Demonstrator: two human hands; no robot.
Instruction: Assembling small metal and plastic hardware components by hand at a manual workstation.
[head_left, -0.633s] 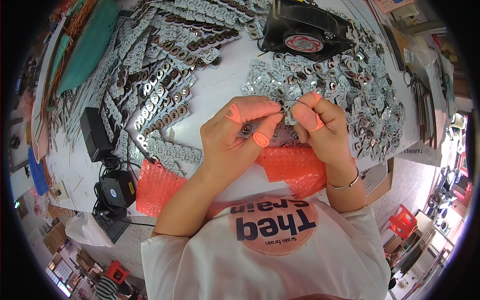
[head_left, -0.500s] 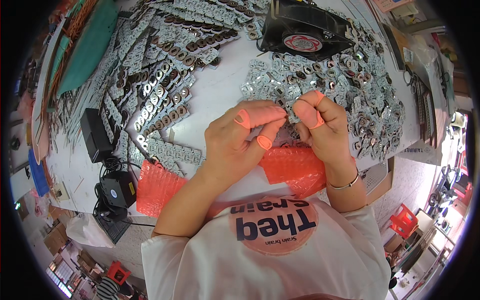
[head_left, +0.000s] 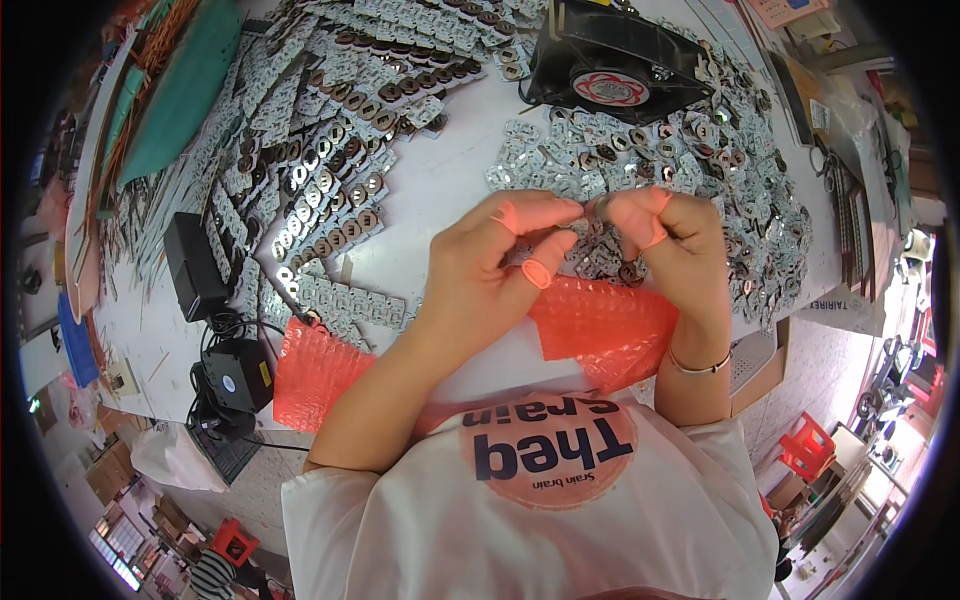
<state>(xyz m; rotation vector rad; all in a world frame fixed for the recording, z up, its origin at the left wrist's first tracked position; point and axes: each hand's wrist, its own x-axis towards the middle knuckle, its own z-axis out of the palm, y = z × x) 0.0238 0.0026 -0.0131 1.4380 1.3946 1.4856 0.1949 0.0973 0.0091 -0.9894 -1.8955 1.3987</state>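
Observation:
Orange finger cots cover some fingertips of both my hands. My right hand is closed, thumb against curled fingers, on a small circuit board that barely shows at the fingertips. Close by on its left, my left hand has its index finger stretched toward the board, with the thumb apart below. Whether the index fingertip touches the board is hard to see. Beneath and beyond the hands spreads a pile of small loose silvery boards with round dark parts. Red bubble wrap lies under my wrists.
A black fan stands at the back. Rows of joined board strips cover the table's left side. Black power adapters with cables sit at the left front edge, near another red bubble wrap piece. Scissors lie far right.
Both hands have shifted slightly right and away from my body. The left thumb and index finger have spread apart. The small board is now more hidden by the right fingertips.

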